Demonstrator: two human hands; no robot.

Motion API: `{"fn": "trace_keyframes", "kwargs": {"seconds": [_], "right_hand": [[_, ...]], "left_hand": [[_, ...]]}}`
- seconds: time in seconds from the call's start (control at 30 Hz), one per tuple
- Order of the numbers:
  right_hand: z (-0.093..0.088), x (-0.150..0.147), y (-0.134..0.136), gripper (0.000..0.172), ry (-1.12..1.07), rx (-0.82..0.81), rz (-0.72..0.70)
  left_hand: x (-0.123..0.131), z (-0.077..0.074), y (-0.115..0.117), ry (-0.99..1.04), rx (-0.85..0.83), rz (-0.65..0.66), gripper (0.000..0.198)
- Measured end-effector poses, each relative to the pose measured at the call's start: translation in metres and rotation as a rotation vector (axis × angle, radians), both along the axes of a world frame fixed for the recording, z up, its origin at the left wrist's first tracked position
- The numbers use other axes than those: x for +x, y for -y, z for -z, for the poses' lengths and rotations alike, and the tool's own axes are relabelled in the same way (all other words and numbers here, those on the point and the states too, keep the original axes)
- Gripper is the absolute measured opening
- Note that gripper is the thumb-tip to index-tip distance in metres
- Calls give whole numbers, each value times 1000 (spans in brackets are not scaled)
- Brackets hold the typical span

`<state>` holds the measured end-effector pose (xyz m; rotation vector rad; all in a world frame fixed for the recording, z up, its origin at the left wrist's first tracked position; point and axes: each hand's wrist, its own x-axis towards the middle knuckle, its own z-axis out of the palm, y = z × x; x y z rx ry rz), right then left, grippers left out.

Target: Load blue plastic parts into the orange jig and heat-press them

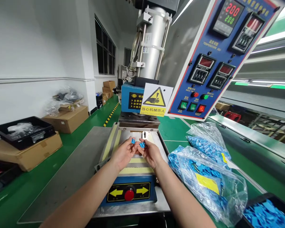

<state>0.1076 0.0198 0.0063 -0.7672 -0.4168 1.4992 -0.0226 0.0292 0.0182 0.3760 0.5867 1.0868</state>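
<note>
My left hand pinches a small blue plastic part over the metal slide plate of a press machine. My right hand pinches a second small blue part right beside it, the fingertips of both hands almost touching. Just beyond the fingers a small metal fixture sits on the plate, under the press head. Both hands are closed on their parts.
A red button with yellow arrows sits on the machine's blue front. Clear bags of blue parts lie at right, a black tray of blue parts at bottom right. A control panel leans overhead. Cardboard boxes and a black tray stand left.
</note>
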Motion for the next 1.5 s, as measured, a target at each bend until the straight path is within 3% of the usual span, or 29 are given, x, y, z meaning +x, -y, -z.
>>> {"fn": "trace_keyframes", "kwargs": {"seconds": [0.13,0.37,0.47,0.6,0.73,0.8,0.87,0.97,1.13,1.3,1.5], "right_hand": [[2,24,48,34,185,-21,-98],[30,75,175,47,296,-146,-176],[39,95,230,49,284,-189,-73],[30,113,293,42,316,-210,93],[14,142,345,27,436,-274,289],[9,170,370,21,543,-400,455],[8,208,393,14,689,-620,690],[14,272,421,18,784,-800,832],[36,344,440,20,914,-1122,789],[47,358,446,20,1132,-1271,706],[36,344,464,11,1424,-1272,788]], "left_hand": [[12,8,21,-254,277,230,17],[65,39,78,-723,645,717,36],[102,48,107,-753,763,917,34],[152,42,157,-597,823,1125,35],[190,31,194,-462,784,1143,42],[198,30,202,-451,753,1124,45],[198,33,204,-479,753,1138,45],[185,46,201,-547,769,1178,44],[153,77,188,-648,724,1193,46],[132,108,175,-716,680,1099,51],[109,131,169,-741,689,1158,52]]}}
